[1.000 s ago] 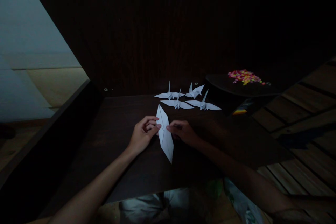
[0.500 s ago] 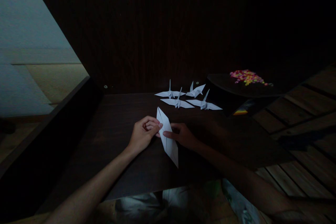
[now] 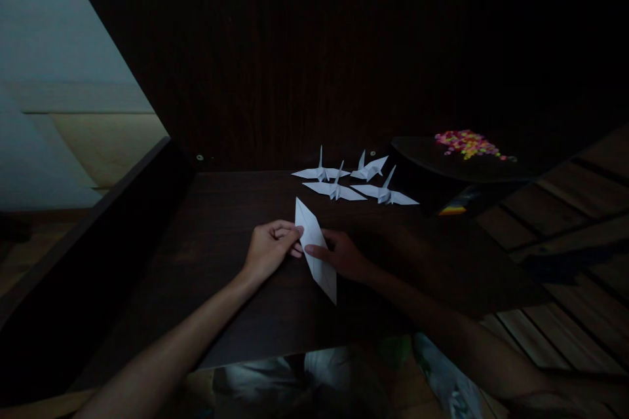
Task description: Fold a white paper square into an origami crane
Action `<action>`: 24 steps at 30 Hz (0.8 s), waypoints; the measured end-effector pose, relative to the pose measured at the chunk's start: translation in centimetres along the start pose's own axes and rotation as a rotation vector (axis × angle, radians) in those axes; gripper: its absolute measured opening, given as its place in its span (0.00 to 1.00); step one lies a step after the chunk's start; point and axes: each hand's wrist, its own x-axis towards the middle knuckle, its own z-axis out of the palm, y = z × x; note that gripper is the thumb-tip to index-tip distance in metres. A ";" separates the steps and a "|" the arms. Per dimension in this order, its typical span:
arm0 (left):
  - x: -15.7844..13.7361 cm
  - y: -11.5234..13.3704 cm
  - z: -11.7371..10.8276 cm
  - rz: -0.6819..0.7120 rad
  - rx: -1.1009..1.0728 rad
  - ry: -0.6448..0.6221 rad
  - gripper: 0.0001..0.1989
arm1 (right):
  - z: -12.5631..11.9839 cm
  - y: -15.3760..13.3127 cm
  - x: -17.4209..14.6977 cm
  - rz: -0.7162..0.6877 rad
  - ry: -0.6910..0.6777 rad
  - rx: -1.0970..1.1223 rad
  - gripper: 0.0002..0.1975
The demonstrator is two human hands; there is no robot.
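A long, pointed piece of folded white paper (image 3: 322,268) is held up over the dark tabletop between my two hands. My left hand (image 3: 272,245) pinches its left edge between thumb and curled fingers. From the other side my right hand (image 3: 341,254) grips it, thumb lying across the front face and fingers hidden behind the paper. Beyond my hands stand several white paper cranes (image 3: 335,190) in two loose rows, wings spread.
A dark wooden tabletop (image 3: 196,262) carries the cranes, with a tall dark panel (image 3: 275,65) behind and a raised side board (image 3: 98,229) at left. Small bright pink and yellow pieces (image 3: 469,144) lie heaped on a rounded shelf (image 3: 422,160) at right.
The folded paper has turned slightly, so more of its front face shows and the gap at its upper tip no longer shows. Both hands keep their hold.
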 end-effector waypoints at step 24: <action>-0.2 -0.1 -0.1 0.174 0.134 -0.066 0.20 | 0.0 -0.6 0.1 0.015 0.021 0.206 0.19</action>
